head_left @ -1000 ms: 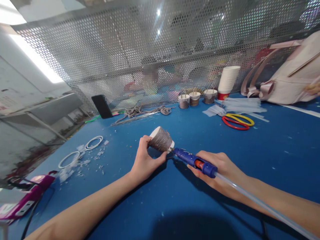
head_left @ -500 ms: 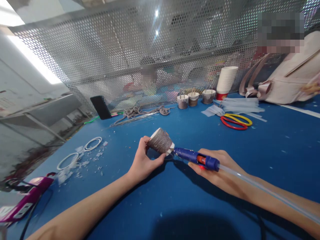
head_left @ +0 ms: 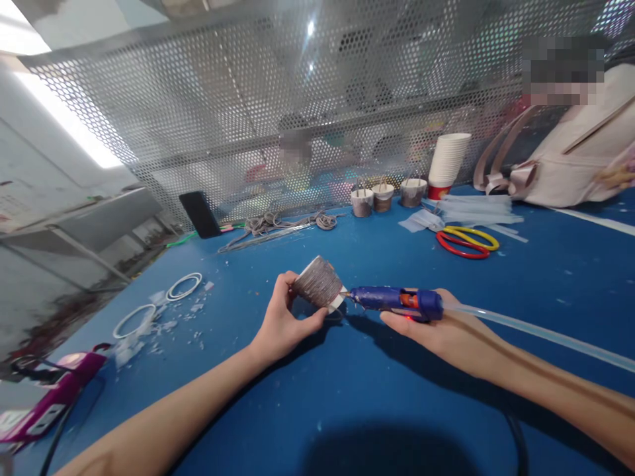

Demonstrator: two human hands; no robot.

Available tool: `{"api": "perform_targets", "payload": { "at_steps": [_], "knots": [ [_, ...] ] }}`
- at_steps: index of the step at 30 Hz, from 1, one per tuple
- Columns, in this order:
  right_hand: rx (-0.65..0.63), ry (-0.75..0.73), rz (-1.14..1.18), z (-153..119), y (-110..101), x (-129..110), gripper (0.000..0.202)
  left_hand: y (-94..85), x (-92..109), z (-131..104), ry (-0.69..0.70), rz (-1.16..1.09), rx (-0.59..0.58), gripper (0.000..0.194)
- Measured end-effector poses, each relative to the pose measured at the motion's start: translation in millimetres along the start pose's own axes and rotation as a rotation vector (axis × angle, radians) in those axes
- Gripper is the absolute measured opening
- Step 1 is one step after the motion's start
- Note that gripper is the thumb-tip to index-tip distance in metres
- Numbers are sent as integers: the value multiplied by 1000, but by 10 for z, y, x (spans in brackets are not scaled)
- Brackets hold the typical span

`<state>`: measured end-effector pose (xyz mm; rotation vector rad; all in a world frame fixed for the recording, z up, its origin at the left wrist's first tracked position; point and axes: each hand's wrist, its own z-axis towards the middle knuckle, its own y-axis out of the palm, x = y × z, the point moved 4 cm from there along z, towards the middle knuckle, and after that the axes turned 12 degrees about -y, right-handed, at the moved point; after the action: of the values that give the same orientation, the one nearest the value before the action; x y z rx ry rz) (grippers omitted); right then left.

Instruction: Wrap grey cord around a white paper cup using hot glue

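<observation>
A paper cup (head_left: pixel 318 282) wound with grey-brown cord lies tilted in my left hand (head_left: pixel 285 320), its rim held by the fingers and the thumb near its base. A white strip at the base end has no cord on it. From the right, my right hand (head_left: pixel 446 330) grips a blue glue gun (head_left: pixel 380 298), whose nozzle tip meets the cup at the edge of the cord. A long clear glue stick (head_left: pixel 526 337) sticks out of the gun's back end. A small red light glows under the gun.
Along the mesh screen (head_left: pixel 258 132) stand cord-wrapped cups (head_left: pixel 362 203), stacked paper cups (head_left: pixel 449 160), a black phone (head_left: pixel 199 213) and a beige bag (head_left: pixel 570 158). Red and yellow rings (head_left: pixel 464 252) lie right, white rings (head_left: pixel 183 287) and a purple power strip (head_left: pixel 54 396) left.
My right hand has swung the glue gun's back end up and slightly right, so the gun lies more level. The cup and my left hand have barely moved.
</observation>
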<state>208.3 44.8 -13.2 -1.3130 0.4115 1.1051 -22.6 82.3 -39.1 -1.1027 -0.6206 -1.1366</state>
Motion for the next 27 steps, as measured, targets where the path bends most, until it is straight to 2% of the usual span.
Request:
{"api": "perform_targets", "payload": {
  "at_steps": [10, 20, 27],
  "knots": [
    [-100, 72, 16, 6, -10, 37, 36, -1, -23, 1, -50, -57, -29, 39],
    [-101, 62, -3, 7, -31, 39, 37, -9, -18, -1, -34, -59, -51, 38],
    [-38, 0, 16, -27, 52, -47, 29, 11, 6, 11, -32, -51, -51, 37]
  ]
}}
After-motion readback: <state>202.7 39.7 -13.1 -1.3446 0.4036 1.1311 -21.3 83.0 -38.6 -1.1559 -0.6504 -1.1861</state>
